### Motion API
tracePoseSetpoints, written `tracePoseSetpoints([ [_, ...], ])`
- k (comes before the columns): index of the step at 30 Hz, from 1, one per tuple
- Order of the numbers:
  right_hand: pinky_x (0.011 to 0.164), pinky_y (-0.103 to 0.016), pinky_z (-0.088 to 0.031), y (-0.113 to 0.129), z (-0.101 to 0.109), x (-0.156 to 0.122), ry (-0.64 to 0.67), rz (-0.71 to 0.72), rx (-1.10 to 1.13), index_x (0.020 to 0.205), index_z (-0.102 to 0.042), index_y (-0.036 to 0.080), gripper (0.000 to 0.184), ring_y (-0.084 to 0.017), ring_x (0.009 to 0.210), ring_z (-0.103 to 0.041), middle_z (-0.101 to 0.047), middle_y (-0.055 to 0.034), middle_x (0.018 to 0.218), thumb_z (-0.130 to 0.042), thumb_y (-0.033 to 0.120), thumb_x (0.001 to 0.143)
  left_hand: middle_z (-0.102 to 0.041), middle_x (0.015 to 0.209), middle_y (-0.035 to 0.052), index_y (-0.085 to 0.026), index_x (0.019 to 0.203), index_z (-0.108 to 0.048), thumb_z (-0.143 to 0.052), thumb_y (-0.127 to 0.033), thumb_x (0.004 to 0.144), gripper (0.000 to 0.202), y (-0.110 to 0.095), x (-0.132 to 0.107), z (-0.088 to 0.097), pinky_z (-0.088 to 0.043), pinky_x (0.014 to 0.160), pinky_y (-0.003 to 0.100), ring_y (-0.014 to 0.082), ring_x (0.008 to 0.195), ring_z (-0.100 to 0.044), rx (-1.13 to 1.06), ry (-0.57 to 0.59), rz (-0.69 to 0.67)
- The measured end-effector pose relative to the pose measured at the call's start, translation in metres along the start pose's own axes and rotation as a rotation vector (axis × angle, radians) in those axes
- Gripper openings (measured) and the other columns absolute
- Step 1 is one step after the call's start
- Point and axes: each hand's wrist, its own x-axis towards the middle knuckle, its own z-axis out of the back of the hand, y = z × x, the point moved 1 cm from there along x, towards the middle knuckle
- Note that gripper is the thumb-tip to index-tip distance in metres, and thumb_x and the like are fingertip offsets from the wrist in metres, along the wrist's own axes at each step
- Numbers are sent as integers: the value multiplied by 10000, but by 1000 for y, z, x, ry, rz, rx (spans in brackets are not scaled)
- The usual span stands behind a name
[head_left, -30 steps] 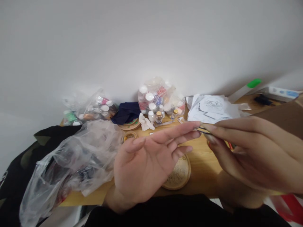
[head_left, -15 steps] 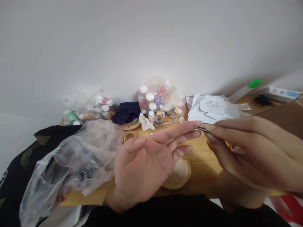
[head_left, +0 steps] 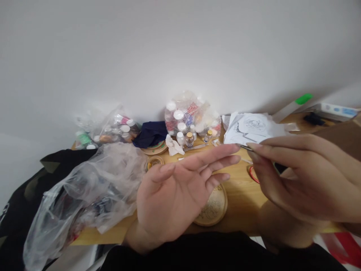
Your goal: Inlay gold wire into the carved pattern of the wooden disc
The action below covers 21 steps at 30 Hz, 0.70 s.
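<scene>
My left hand (head_left: 175, 199) is held palm up with its fingers stretched to the right and nothing resting in the palm. At its index fingertip is the tip of a small pair of dark metal tweezers (head_left: 246, 147). My right hand (head_left: 301, 177) pinches these tweezers between thumb and fingers, so most of their length is hidden. Below my left fingers, a round wooden embroidery hoop (head_left: 224, 210) with line drawings on pale fabric lies on the wooden table (head_left: 239, 214), partly covered by the hand.
Clear plastic bags (head_left: 118, 162) fill the left side. Behind stand bagged bottles (head_left: 180, 113), small jars (head_left: 189, 139), dark blue cloth (head_left: 150, 133) and printed drawings (head_left: 245, 128). A red-handled item (head_left: 252, 175) lies under my right hand; a cardboard box (head_left: 338, 137) is at right.
My right hand has drawn the tweezers slightly to the right along the left index fingertip. More of the red-handled item shows below it. My left hand has stayed nearly still.
</scene>
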Motion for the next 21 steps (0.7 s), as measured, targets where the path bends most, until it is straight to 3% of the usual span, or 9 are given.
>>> tracePoseSetpoints([
  [8,628,-314,-503,-8,1,-3,97,-64,2,774,-642,278,206,-155,626,-623,-665,-4,678,-517,265,937,-636,1371,51,-124,1240,-683,-437,-462,848,573,-1,0,-1,-385,1093,248,213,1357,-505,5,-12,6],
  [14,615,-314,-496,2,-3,-2,-64,45,53,765,-646,238,177,-147,618,-628,-652,-8,688,-578,263,927,-631,1371,13,-192,1208,-703,-384,-476,856,554,-1,1,0,-382,1095,290,255,1401,-458,38,-27,13],
  [16,610,-325,-491,4,-5,-1,-98,21,46,764,-645,236,175,-150,613,-621,-653,-9,695,-579,239,926,-630,1374,15,-183,1214,-701,-383,-477,856,561,-1,2,0,-392,1086,280,246,1394,-464,29,-23,9],
  [21,613,-331,-485,6,-3,-2,-67,30,44,784,-645,240,142,-148,617,-613,-655,-4,711,-598,199,912,-626,1382,41,-144,1233,-687,-391,-461,856,574,0,2,-1,-411,1062,236,201,1342,-512,-14,-8,1],
])
